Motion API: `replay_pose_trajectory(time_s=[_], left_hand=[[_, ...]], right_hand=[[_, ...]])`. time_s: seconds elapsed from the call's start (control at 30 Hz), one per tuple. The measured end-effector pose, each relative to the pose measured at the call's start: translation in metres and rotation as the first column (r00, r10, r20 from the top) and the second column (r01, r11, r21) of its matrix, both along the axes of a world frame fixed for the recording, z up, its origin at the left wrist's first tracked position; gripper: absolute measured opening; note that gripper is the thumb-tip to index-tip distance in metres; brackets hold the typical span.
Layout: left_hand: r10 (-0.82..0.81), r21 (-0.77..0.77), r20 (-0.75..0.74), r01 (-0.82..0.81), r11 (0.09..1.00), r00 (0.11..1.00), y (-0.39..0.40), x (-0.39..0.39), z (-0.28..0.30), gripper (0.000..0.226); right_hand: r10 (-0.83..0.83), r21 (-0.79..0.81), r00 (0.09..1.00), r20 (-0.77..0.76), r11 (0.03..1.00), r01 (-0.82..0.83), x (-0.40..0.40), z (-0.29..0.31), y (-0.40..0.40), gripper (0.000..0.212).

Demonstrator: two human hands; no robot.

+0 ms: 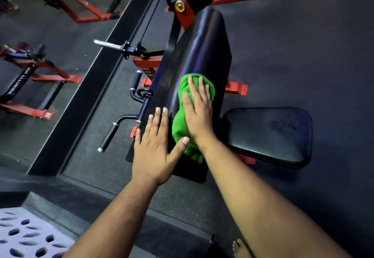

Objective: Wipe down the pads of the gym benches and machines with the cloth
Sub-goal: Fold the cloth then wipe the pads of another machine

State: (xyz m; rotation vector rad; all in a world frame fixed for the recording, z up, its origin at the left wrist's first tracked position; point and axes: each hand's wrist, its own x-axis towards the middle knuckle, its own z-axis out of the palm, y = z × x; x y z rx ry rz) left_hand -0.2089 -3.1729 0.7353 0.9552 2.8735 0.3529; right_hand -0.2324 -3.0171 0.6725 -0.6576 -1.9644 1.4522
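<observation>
Currently right hand [197, 114] flat, pressing green cloth [189, 116] on arm pad [188, 55]; left hand [154, 146] flat, bracing. Far half, seat pad [269, 134] likely remain.

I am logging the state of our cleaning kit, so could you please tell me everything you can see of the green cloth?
The green cloth is a bright green, soft, towel-like fabric, bunched and crumpled rather than spread flat. It lies on the near part of the long black arm pad of the red-framed machine, draping down its near slope. The right hand presses flat on it with straight fingers, covering its middle. The thumb of the left hand touches its lower edge; that hand otherwise rests on the pad beside it.
</observation>
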Motion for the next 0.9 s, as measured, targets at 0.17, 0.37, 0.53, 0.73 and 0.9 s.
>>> replay_pose_trajectory(time_s=[0.17, 0.37, 0.53, 0.73, 0.9], left_hand=[[0.025, 0.038, 0.047, -0.026, 0.999, 0.999, -0.001, 0.0, 0.001, 0.101], [0.047, 0.022, 0.151, -0.05, 0.998, 0.987, 0.0, -0.002, 0.008, 0.105], [0.033, -0.157, 0.15, -0.009, 0.988, 0.988, 0.03, -0.021, 0.019, 0.113], [0.002, -0.141, 0.115, 0.014, 0.99, 0.993, 0.102, -0.084, 0.024, 0.116], [-0.042, -0.138, 0.135, 0.061, 0.988, 0.99, 0.146, -0.128, 0.016, 0.114]], right_hand=[[0.008, 0.071, 0.986, 0.166, 0.997, -0.02, -0.004, 0.006, 0.0, 0.066], [0.053, -0.08, 0.997, 0.062, 0.996, -0.048, 0.048, -0.01, -0.047, 0.064], [-0.014, 0.032, 0.976, 0.216, 0.999, 0.007, -0.052, 0.011, 0.059, 0.054], [-0.03, 0.045, 0.979, 0.202, 0.999, 0.021, -0.09, 0.015, 0.113, 0.058], [0.077, 0.022, 0.975, 0.209, 0.996, -0.083, -0.081, -0.004, 0.105, 0.063]])
